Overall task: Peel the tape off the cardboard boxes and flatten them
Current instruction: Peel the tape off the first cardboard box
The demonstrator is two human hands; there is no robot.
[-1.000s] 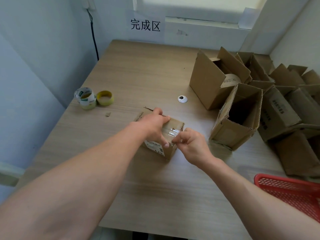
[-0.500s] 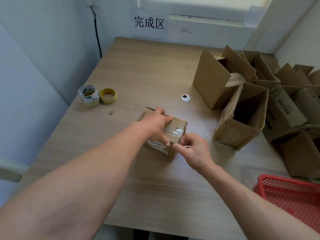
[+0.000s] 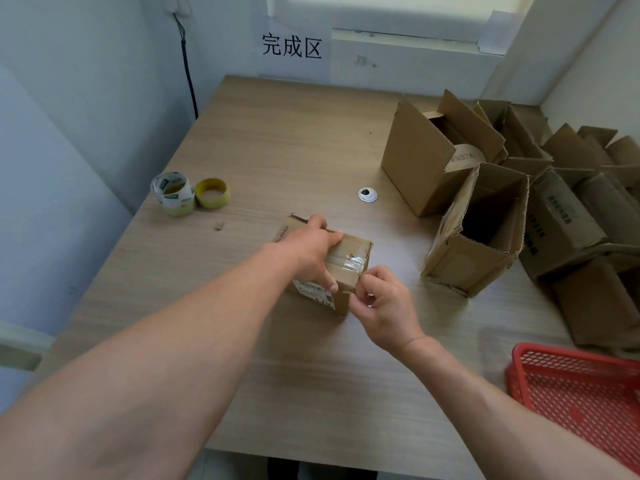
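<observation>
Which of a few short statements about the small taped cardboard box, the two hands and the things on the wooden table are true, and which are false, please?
1. The left hand holds the small brown cardboard box from above. True.
2. The right hand pinches the clear tape at the box's near right corner. True.
3. The red plastic mesh basket stands at the far left of the wooden table. False: the basket is at the near right.
4. The two tape rolls lie inside a box. False: the rolls sit on the table, at the left.
5. Several open brown cardboard boxes crowd the table's right side. True.
</observation>
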